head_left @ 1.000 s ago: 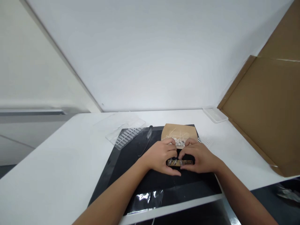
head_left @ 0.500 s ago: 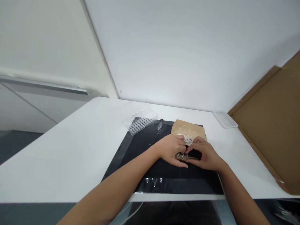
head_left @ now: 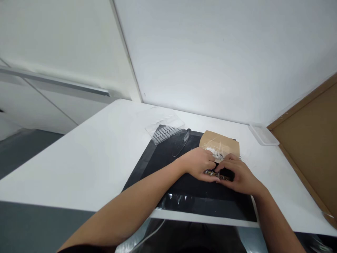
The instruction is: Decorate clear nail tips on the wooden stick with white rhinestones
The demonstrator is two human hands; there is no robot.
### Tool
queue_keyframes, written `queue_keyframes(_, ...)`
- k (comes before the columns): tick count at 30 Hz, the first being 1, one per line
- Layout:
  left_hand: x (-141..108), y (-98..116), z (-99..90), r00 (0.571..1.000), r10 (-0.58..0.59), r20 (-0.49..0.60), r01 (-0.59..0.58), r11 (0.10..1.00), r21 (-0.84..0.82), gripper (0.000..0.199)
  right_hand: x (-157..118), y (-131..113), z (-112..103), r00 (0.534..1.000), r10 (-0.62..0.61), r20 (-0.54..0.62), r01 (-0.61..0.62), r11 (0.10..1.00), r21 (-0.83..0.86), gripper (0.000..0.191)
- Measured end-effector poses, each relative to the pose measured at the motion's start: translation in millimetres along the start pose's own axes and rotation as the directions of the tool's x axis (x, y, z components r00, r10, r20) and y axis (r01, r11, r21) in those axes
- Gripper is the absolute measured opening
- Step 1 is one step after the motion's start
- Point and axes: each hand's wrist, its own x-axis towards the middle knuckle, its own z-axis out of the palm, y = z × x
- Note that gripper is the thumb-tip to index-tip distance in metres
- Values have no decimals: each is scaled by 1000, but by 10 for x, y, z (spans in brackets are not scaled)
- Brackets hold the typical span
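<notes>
Between my hands lies a narrow brownish strip (head_left: pixel 223 177) with a row of small shiny pieces along it, too small to name. My left hand (head_left: pixel 198 163) grips its left end, fingers curled and thumb along the near side. Pinched at the strip's middle and right part is my right hand (head_left: pixel 240 176), its thumb and forefinger close to the left thumb. Just behind the fingers, a piece of brown paper (head_left: pixel 228 142) carries a heap of small white bits (head_left: pixel 214 152), partly hidden by my hands. All this rests on a black mat (head_left: pixel 163 175).
A thin curved dark-handled tool (head_left: pixel 187 135) lies on the mat's far side. Left of it sits a clear plastic tray (head_left: pixel 166 133) with slots. A shallow translucent tray (head_left: pixel 263 135) stands at the back right, beside a large cardboard piece (head_left: pixel 313 130). Beneath is a white table (head_left: pixel 105 151).
The camera view has turned slightly, so everything appears farther right. My left thumb has closed in on the strip, nearer my right fingertips. Both hands stay at the strip.
</notes>
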Motion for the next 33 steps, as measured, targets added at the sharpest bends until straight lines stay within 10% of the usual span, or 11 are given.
queue_keyframes(33,-11,6,58,998,-61,24,57,989,140,43,-7,45,12,999,23,-23,-22,1000,12,31)
